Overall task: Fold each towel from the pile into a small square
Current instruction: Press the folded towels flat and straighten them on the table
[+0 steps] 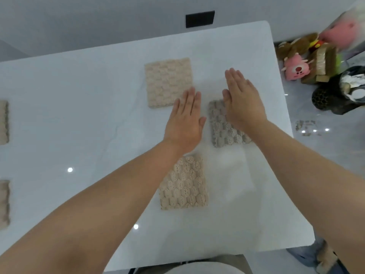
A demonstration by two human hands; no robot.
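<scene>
Head view: the white table [79, 95] bears 3 folded towels near the middle. The grey towel [225, 127] is a small square. The right hand [244, 103] lies flat over its far right part, fingers straight and close together; whether the palm touches the cloth, I cannot tell. The left hand [185, 121] is just left of the grey towel, also flat, fingers straight and together, holding nothing. A beige towel [167, 80] lies beyond and left of the grey towel, another towel [183, 184] nearer and left of it. Far left of the grey towel, 2 more folded pieces [4, 122] show at the edge. Plush toys [296, 66] are on the floor, right of it.
</scene>
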